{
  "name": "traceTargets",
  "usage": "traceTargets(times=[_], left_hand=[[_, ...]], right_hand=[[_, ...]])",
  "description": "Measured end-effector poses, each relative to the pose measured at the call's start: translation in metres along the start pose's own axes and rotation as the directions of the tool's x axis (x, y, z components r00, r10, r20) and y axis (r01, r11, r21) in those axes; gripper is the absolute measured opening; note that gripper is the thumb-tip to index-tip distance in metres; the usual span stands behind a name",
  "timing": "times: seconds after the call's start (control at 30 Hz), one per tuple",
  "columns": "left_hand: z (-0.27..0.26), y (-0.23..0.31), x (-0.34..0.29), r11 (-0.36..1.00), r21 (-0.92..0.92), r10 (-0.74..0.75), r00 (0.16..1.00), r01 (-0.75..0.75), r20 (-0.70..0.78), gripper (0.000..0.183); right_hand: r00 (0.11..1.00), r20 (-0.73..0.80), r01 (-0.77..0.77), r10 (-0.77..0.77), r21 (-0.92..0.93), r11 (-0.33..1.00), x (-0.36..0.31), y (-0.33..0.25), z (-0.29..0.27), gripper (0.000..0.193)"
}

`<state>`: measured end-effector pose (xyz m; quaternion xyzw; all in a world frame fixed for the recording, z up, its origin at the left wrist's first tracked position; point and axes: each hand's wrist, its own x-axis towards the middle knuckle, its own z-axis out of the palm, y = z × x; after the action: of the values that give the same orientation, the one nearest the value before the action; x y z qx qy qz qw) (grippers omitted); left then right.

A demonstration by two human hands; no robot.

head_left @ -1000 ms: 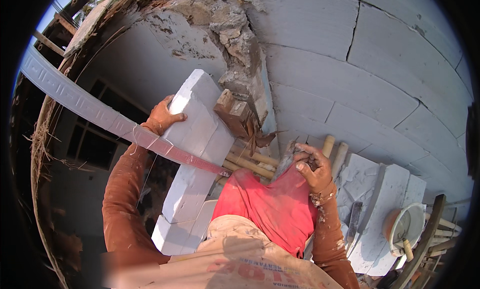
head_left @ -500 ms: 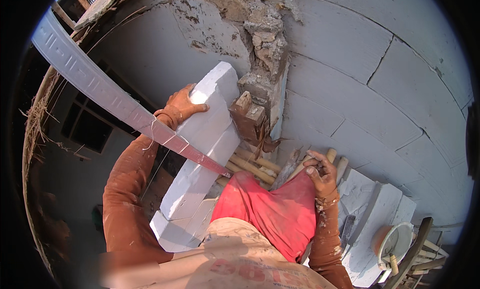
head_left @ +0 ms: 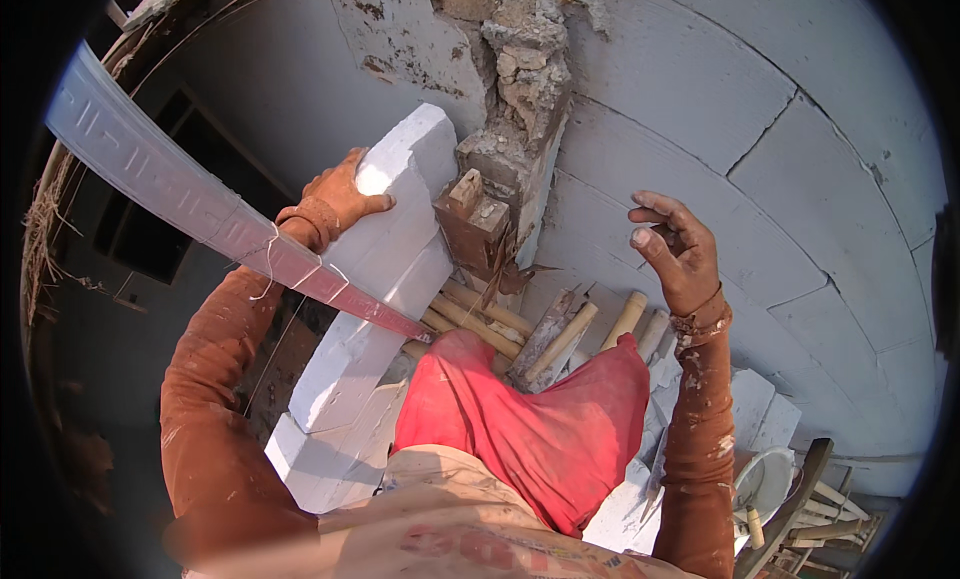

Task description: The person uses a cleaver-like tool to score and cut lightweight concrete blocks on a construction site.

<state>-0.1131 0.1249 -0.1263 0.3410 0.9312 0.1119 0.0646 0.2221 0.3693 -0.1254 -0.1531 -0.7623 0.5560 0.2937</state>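
My left hand (head_left: pixel 338 201) grips the upper edge of a white block (head_left: pixel 425 144) at the top of a stepped block wall (head_left: pixel 345 369). Its thumb lies across the block, and the fingers hook over the left side, partly hidden. My right hand (head_left: pixel 685 254) is raised in the air before the grey wall, fingers bent and apart from the thumb, with nothing in it. A long pale ribbed strip (head_left: pixel 200 194), tied round with thin string, slants down past my left wrist to my red shorts (head_left: pixel 530 409).
A broken concrete column (head_left: pixel 520 99) with a wooden piece (head_left: pixel 475 219) stands ahead. A block wall (head_left: pixel 690 99) curves along the right. Bamboo poles (head_left: pixel 480 324) lie below. At lower right are a white bucket (head_left: pixel 768 479) and a wooden frame (head_left: pixel 810 499).
My right hand has lifted off the red shorts, up and to the right, and its fingers have opened. My left hand stays on the block while the view shifts slightly.
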Motion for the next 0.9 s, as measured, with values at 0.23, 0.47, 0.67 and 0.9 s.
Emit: traceTargets(times=[0.23,0.47,0.67,0.9], left_hand=[[-0.018,0.013,0.004,1.000,-0.013,-0.024,0.997,0.025,0.070,0.085],[-0.032,0.020,0.006,0.998,-0.022,-0.054,0.981,0.059,0.185,0.089],[-0.043,0.005,0.006,0.971,-0.240,0.053,0.955,0.020,0.293,0.099],[-0.110,0.001,-0.088,0.994,-0.091,0.054,0.997,-0.059,-0.064,0.049]], right_hand=[[0.985,0.110,-0.133,0.137,-0.040,0.990,0.064,-0.015,0.005,0.039],[0.936,0.241,-0.221,0.255,-0.160,0.962,0.086,-0.106,-0.013,0.040],[0.984,0.148,-0.028,0.102,-0.432,0.901,0.122,-0.231,-0.086,0.038],[0.910,0.066,0.274,-0.409,-0.838,0.473,0.178,-0.402,-0.192,0.035]])
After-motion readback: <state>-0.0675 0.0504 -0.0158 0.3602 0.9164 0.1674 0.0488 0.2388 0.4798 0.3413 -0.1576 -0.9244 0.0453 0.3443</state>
